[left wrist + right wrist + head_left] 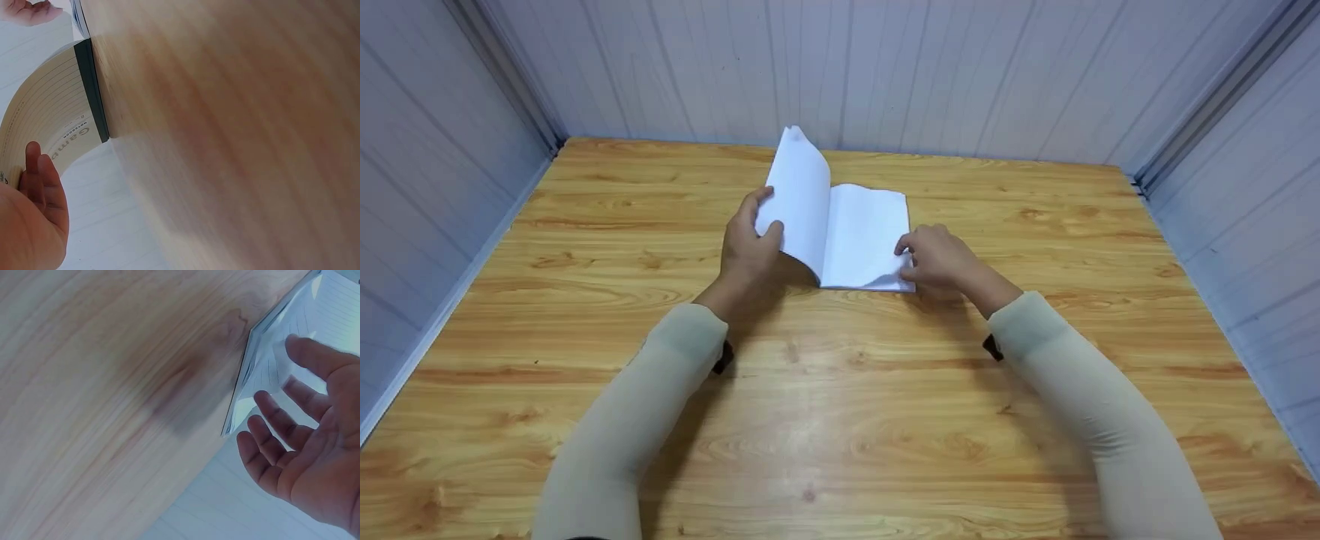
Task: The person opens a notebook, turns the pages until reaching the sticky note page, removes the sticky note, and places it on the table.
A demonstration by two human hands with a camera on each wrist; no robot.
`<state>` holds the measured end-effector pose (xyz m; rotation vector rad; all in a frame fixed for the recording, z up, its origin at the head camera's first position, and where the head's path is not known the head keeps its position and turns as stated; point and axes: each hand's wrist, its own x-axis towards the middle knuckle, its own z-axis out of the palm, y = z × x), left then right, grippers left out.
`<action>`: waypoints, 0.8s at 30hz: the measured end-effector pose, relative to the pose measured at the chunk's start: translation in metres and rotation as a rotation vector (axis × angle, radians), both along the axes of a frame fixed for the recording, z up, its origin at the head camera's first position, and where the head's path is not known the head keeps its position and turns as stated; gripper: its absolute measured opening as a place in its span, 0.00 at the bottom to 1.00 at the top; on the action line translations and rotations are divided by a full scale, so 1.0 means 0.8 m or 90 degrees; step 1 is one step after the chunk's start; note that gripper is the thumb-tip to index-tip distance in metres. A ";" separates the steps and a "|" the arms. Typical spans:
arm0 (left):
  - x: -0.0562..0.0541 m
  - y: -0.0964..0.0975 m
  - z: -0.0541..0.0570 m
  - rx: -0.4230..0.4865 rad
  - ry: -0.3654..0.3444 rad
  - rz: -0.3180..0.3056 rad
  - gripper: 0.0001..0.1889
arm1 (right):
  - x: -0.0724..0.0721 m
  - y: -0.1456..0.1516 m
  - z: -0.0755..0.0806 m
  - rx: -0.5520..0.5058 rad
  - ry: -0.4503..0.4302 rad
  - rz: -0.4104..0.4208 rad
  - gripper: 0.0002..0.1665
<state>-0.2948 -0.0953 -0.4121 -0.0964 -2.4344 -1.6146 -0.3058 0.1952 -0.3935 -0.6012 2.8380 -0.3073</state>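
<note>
A notebook with blank-looking white pages (867, 232) lies spread on the wooden table. My left hand (750, 238) grips its raised left part, with the thumb on the page side and fingers behind. In the left wrist view, the tan printed cover (53, 107) bends up from a dark spine (91, 90), and the fingers of that hand lie against it. My right hand (941, 259) is at the lower right page corner, which curls up. In the right wrist view, its thumb and forefinger stand apart around the lifted ruled page (270, 371), the other fingers loosely bent.
The wood-grain table (840, 405) extends around the notebook on all sides. A pale panelled wall (877, 75) rises behind its far edge, with further panels at the left and right.
</note>
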 end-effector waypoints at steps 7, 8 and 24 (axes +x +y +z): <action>-0.001 0.000 -0.001 -0.007 0.003 0.007 0.28 | 0.000 -0.004 -0.003 -0.049 -0.006 -0.015 0.19; -0.001 0.000 -0.001 -0.007 0.003 0.008 0.28 | 0.000 -0.005 -0.004 -0.063 -0.009 -0.021 0.19; 0.001 0.001 0.001 -0.011 -0.002 0.004 0.28 | 0.012 -0.018 0.003 -0.232 -0.082 -0.188 0.29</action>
